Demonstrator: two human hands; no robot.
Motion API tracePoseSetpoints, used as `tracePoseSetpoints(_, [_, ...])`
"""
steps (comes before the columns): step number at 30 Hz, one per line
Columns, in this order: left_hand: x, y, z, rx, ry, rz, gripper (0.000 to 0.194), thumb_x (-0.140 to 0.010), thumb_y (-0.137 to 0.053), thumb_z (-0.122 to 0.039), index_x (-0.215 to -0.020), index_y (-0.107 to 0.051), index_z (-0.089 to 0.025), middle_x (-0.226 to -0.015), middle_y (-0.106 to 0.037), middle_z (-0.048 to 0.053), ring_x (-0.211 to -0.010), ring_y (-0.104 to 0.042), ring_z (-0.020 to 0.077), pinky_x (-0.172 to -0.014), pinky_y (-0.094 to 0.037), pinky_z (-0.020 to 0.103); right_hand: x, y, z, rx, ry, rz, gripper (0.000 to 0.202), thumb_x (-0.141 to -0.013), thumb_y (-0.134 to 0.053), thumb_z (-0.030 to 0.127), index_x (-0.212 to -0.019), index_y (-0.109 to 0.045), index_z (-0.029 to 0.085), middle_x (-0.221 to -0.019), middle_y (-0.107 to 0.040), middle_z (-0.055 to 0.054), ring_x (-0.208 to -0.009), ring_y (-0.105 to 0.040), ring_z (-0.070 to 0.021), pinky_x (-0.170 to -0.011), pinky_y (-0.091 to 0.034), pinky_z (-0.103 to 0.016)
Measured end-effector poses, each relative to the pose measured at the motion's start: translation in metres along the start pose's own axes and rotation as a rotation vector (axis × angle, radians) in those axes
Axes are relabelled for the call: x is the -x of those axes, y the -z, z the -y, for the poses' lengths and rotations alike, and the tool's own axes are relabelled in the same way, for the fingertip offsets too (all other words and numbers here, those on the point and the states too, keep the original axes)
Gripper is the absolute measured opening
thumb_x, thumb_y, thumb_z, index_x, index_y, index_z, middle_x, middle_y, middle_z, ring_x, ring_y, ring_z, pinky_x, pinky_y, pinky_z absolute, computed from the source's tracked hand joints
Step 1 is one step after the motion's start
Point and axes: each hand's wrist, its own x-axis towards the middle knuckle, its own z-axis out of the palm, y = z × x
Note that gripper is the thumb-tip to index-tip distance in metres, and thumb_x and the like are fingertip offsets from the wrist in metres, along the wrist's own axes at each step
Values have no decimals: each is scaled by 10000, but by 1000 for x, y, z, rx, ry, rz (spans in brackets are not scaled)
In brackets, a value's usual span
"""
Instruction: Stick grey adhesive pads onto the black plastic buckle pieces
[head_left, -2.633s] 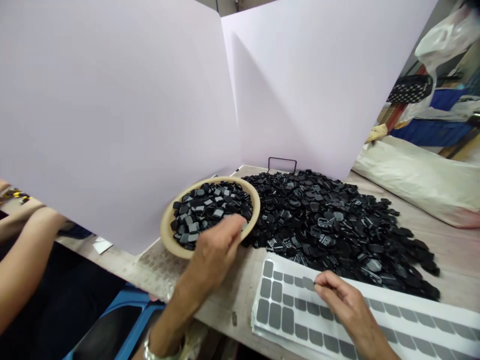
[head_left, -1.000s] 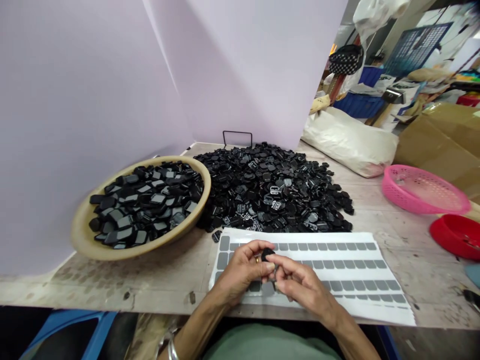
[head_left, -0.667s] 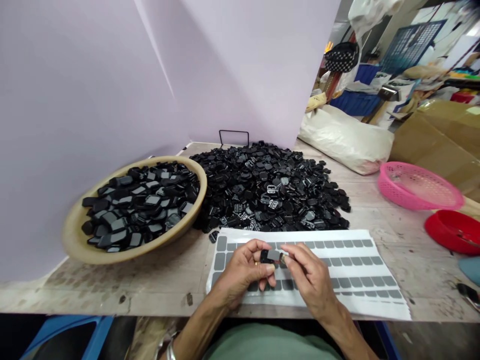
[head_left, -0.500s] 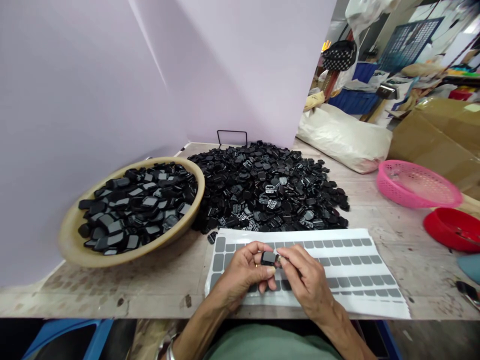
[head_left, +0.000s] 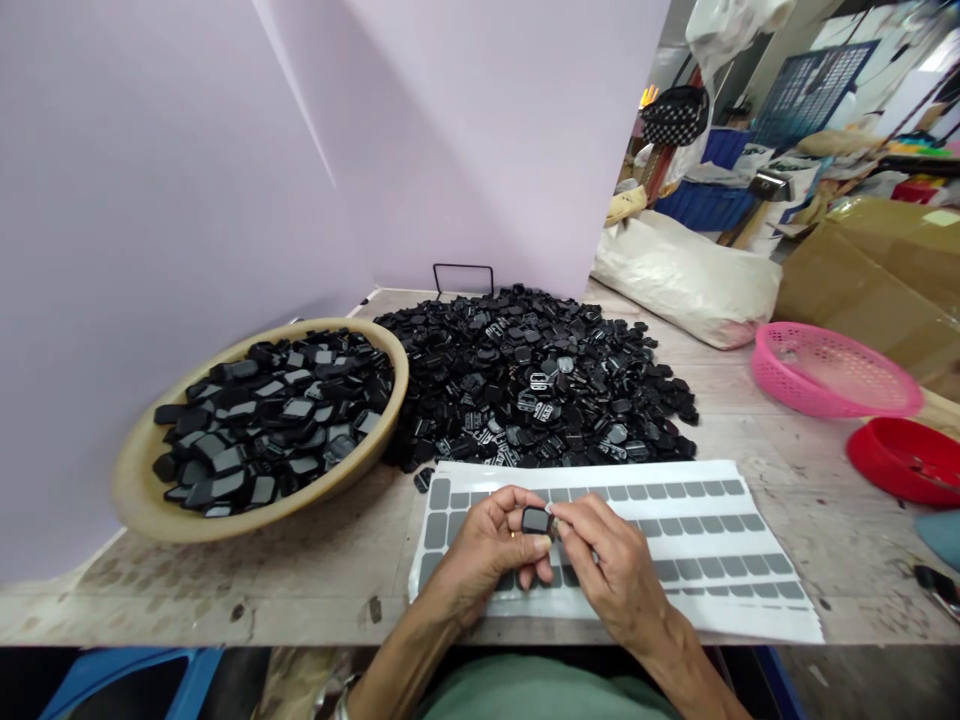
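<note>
Between the thumb and fingers of my left hand point(head_left: 499, 545) is a small black plastic piece point(head_left: 536, 520) with a grey face turned up. My right hand point(head_left: 611, 560) pinches at its right edge; whether the fingertips hold anything else is too small to tell. Both hands are over a white sheet point(head_left: 776, 600) bearing rows of grey stickers point(head_left: 701, 525), and they cover part of it. Behind the sheet lies a large heap of black plastic pieces point(head_left: 525, 380), some with white print. Grey-faced black pieces point(head_left: 300, 408) fill a beige basin point(head_left: 127, 490) to the left.
A pink perforated basket point(head_left: 832, 375) and a red bowl point(head_left: 900, 460) stand on the right of the table. Farther back are a white sack point(head_left: 690, 270) and a cardboard box point(head_left: 874, 270). A pale wall point(head_left: 450, 130) closes off the table's back and left.
The black piece has tilted slightly, so its grey face shows more fully. My right fingertips have shifted a little left along its edge. The camera view has moved slightly.
</note>
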Motion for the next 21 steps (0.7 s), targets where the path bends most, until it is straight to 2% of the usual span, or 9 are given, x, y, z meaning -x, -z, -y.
tracePoseSetpoints(8, [1, 2, 0, -65, -17, -8, 437, -652, -783, -285, -966, -512, -146, -704, -646, 13, -521, -625, 116, -424, -398, 153, -2, -1, 0, 68, 13, 40, 256, -937, -370, 156, -1045, -600, 184, -821, -559, -54, -728, -552, -171, -640, -447, -298])
tracePoseSetpoints(11, [1, 3, 6, -123, -37, -41, 328, -764, -671, -386, -934, -518, -151, -564, -605, -9, -459, -581, 110, -403, -367, 159, -1, -5, 1, 84, 48, 47, 275, -939, -357, 152, -1076, -594, 184, -811, -562, -54, -732, -563, -176, -647, -453, -298])
tracePoseSetpoints(14, [7, 5, 4, -291, -100, -77, 254, -843, -560, -404, -887, -555, -154, -480, -538, -35, -388, -473, 82, -383, -299, 168, 2, -10, -2, 124, 100, 53, 274, -944, -358, 162, -1090, -588, 189, -824, -577, -60, -752, -583, -185, -662, -459, -300])
tracePoseSetpoints(17, [20, 9, -20, -583, -269, -215, 221, -869, -527, -363, -834, -612, -161, -538, -527, -29, -471, -460, 85, -454, -329, 191, 4, -10, -14, 202, 106, 13, 277, -951, -363, 192, -1143, -563, 197, -888, -599, -67, -777, -604, -192, -675, -458, -304])
tracePoseSetpoints(19, [32, 17, -52, -749, -417, -400, 210, -878, -510, -347, -853, -633, -179, -604, -545, -21, -553, -497, 106, -508, -361, 205, 3, -6, -23, 258, 30, -32, 265, -957, -364, 239, -1132, -560, 202, -923, -608, -67, -791, -614, -199, -666, -456, -302])
tracePoseSetpoints(21, [43, 29, -91, -893, -581, -632, 205, -886, -494, -343, -918, -636, -199, -656, -576, -17, -601, -530, 124, -552, -392, 220, 1, -1, -28, 287, -32, -68, 254, -959, -365, 292, -1094, -568, 217, -932, -615, -61, -798, -619, -203, -648, -453, -297])
